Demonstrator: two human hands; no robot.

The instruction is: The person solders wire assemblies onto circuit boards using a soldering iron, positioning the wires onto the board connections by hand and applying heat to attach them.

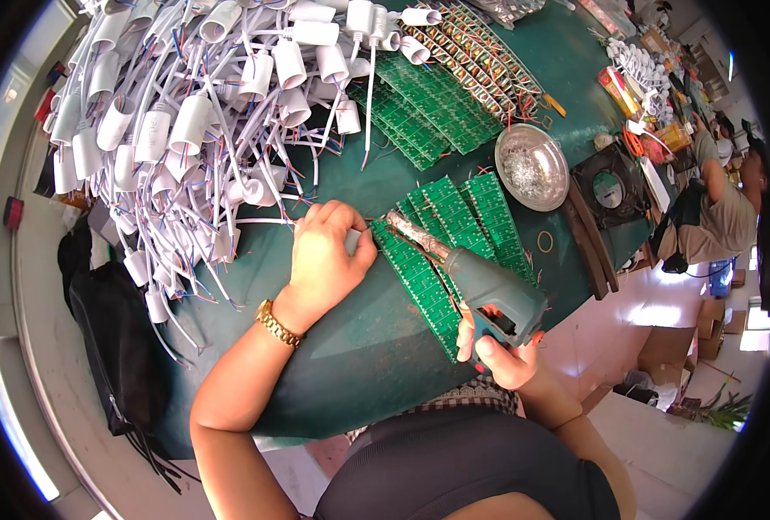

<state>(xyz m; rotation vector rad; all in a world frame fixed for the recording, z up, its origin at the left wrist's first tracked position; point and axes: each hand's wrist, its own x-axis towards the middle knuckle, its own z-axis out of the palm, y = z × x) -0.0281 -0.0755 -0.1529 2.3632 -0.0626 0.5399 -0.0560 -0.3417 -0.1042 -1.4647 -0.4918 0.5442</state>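
Note:
My left hand (329, 251), with a gold watch (278, 323) on its wrist, is closed in a pinch at the far left corner of a green circuit board panel (433, 299). A white cable (265, 221) runs from the pile into its fingers; the wire ends are too small to make out. My right hand (508, 360) grips a dark green soldering gun (496, 290), finger at the trigger. Its hot end (415, 232) lies over the panel, the tip close to my left fingertips. More green panels (454, 212) lie side by side beyond it.
White cables with cylindrical lamp holders (190, 126) heap up at the left. Behind are stacked panels (420, 108) and rows of populated boards (480, 61). A metal bowl (532, 167), a small fan (609, 189) and a rubber band (544, 242) lie right. A person (719, 208) sits farther right.

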